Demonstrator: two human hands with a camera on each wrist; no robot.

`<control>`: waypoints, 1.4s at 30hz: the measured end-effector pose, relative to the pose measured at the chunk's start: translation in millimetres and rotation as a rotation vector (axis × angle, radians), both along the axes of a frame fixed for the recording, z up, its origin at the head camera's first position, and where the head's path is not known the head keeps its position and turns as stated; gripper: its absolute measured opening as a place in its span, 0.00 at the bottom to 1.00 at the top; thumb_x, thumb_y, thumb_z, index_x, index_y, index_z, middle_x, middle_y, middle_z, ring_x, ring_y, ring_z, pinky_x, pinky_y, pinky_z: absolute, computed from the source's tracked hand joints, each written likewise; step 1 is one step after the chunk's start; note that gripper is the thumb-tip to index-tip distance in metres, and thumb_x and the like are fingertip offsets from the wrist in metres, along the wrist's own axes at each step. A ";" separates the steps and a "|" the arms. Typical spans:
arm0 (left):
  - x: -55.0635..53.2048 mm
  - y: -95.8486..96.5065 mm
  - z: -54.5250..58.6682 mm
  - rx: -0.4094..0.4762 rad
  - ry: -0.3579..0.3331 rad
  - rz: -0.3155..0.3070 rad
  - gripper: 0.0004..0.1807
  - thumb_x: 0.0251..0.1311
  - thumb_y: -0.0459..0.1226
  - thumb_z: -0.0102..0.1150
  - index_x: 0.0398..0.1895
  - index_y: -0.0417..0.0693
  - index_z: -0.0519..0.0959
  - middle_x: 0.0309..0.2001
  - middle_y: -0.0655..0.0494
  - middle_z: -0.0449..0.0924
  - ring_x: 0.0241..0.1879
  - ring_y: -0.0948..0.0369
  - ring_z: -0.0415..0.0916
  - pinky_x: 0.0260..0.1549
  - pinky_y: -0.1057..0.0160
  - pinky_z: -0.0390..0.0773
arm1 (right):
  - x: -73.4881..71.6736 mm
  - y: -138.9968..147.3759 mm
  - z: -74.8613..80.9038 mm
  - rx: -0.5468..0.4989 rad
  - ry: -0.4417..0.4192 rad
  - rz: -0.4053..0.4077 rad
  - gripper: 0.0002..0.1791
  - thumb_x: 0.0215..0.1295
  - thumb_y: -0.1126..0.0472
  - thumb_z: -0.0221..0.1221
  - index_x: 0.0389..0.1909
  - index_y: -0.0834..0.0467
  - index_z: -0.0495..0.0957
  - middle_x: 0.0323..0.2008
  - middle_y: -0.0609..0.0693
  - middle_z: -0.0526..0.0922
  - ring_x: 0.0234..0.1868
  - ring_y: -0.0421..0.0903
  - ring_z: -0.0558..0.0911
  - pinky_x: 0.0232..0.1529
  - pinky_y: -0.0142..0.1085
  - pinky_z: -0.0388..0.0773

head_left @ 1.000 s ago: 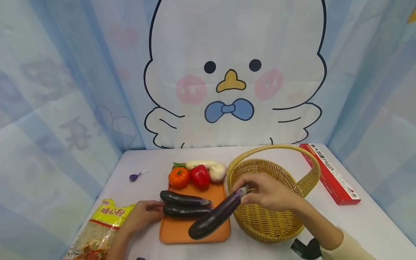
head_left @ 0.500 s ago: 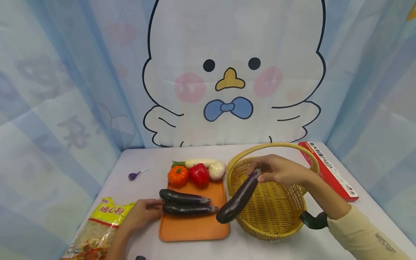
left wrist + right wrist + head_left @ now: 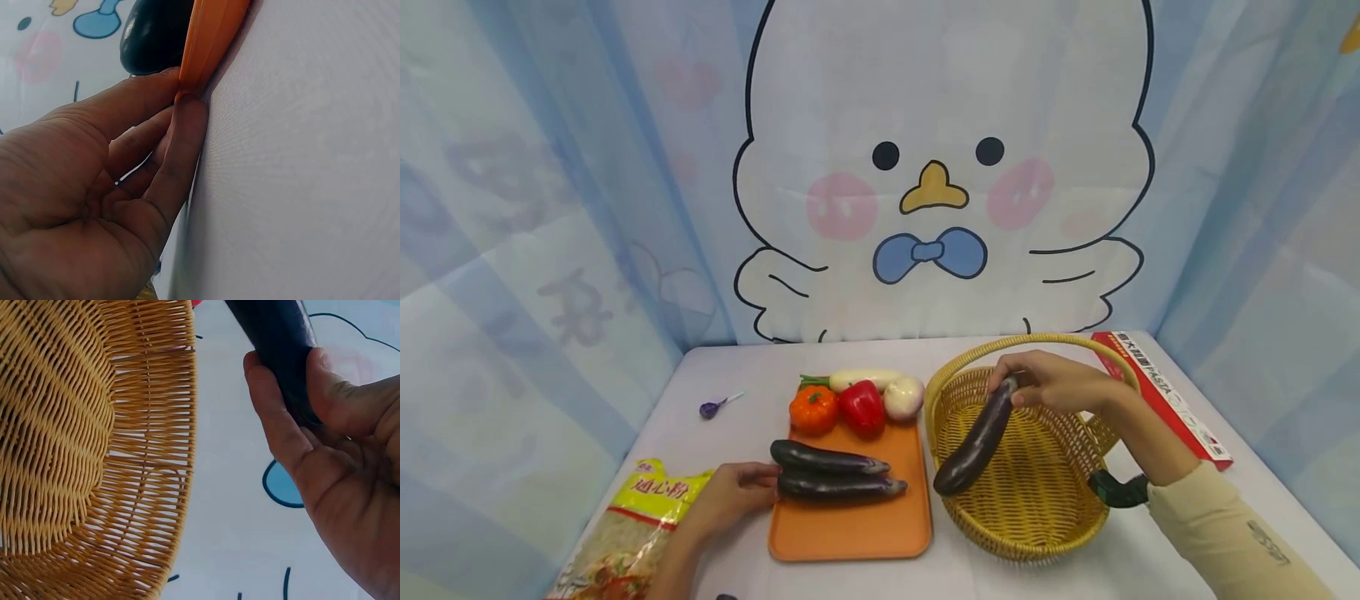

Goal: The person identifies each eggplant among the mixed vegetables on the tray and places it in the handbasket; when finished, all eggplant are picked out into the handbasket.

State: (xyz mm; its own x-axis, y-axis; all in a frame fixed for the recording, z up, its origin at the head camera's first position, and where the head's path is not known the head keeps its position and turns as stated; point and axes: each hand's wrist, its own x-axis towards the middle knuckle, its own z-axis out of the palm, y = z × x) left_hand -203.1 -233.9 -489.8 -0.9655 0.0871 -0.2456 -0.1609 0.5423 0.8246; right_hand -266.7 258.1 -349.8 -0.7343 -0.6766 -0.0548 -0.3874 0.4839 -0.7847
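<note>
My right hand (image 3: 1051, 385) pinches an eggplant (image 3: 981, 437) by its stem end, holding it slanted over the wicker basket (image 3: 1022, 533). In the right wrist view, thumb and fingers close around the narrow end of the eggplant (image 3: 278, 344), above the basket's woven rim (image 3: 181, 450). At the left edge of the orange tray (image 3: 850, 542), my left hand (image 3: 737, 492) grips the rim between thumb and fingers; the left wrist view shows the tray edge (image 3: 212, 37) between them. Two more eggplants, one (image 3: 827, 458) behind the other (image 3: 842, 486), lie across the tray.
A pumpkin (image 3: 814, 410), red bell pepper (image 3: 862, 408), white radish (image 3: 865, 380) and round whitish vegetable (image 3: 903, 398) sit at the tray's back. A pasta bag (image 3: 625, 533) lies left, a lollipop (image 3: 710, 409) behind it. The red pasta box (image 3: 1180, 408) lies right of the basket.
My right hand has carried the eggplant from above the tray rightward and back, over the basket. The left hand has stayed at the tray's edge.
</note>
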 end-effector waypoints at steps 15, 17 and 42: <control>-1.0 -0.1 -0.6 -0.006 0.007 -0.008 0.23 0.53 0.40 0.73 0.51 0.39 0.82 0.39 0.54 0.85 0.41 0.57 0.81 0.46 0.51 0.79 | -6.2 1.9 0.1 0.065 -0.023 -0.062 0.11 0.66 0.72 0.59 0.46 0.57 0.79 0.36 0.56 0.77 0.37 0.55 0.76 0.41 0.45 0.75; -1.1 0.0 -0.1 -0.009 0.006 -0.005 0.23 0.53 0.40 0.73 0.51 0.39 0.83 0.40 0.54 0.85 0.41 0.57 0.81 0.47 0.51 0.79 | -7.5 2.2 0.2 0.071 -0.020 -0.072 0.11 0.66 0.72 0.59 0.46 0.58 0.79 0.35 0.55 0.76 0.36 0.54 0.76 0.40 0.45 0.75; -1.6 -1.3 -2.5 0.004 0.010 -0.020 0.24 0.54 0.41 0.73 0.53 0.39 0.82 0.40 0.54 0.85 0.42 0.57 0.81 0.48 0.50 0.78 | -46.2 5.0 -32.3 0.092 -0.149 -0.046 0.10 0.63 0.70 0.62 0.45 0.62 0.81 0.36 0.55 0.78 0.36 0.52 0.76 0.39 0.46 0.74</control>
State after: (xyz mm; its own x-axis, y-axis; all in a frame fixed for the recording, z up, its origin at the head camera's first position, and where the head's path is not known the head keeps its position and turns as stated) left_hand -204.7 -235.2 -492.3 -0.9659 0.1073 -0.2355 -0.1417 0.5423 0.8282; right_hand -312.8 263.1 -382.1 -0.7436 -0.6295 -0.2255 -0.2459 0.5711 -0.7832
